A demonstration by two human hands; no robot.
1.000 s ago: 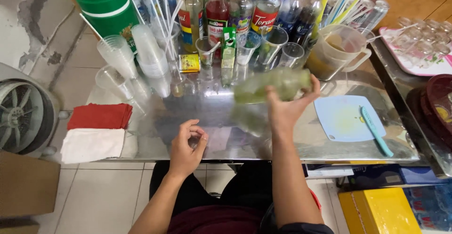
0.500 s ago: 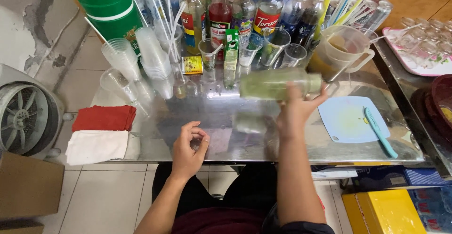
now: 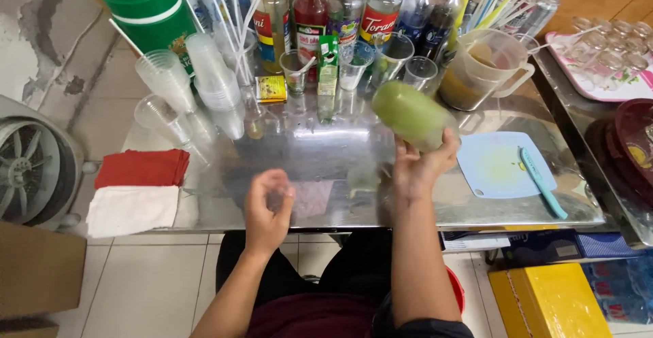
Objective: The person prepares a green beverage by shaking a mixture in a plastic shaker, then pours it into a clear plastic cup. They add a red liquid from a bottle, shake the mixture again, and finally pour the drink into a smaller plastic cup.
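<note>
Right hand [image 3: 420, 164] was wrapped around a blurred green shaker [image 3: 412, 115], tilted above the steel worktop [image 3: 326, 147]. Left hand [image 3: 266, 205] hovered loosely curled, holding nothing. Best practice: grip firm, lid end covered, clear of the pitcher [image 3: 484, 69].

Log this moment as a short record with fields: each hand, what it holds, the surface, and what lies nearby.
Right hand: right hand grips a green-filled container, lifted and tilted, motion-blurred
Left hand: left hand loosely curled above the table, holding nothing visible
Surface: shiny metal table
Right of container: pale blue cutting board with a teal knife at its edge
Back: plastic pitcher, syrup bottles, stacked clear cups
Left edge: red cloth, white cloth
</note>
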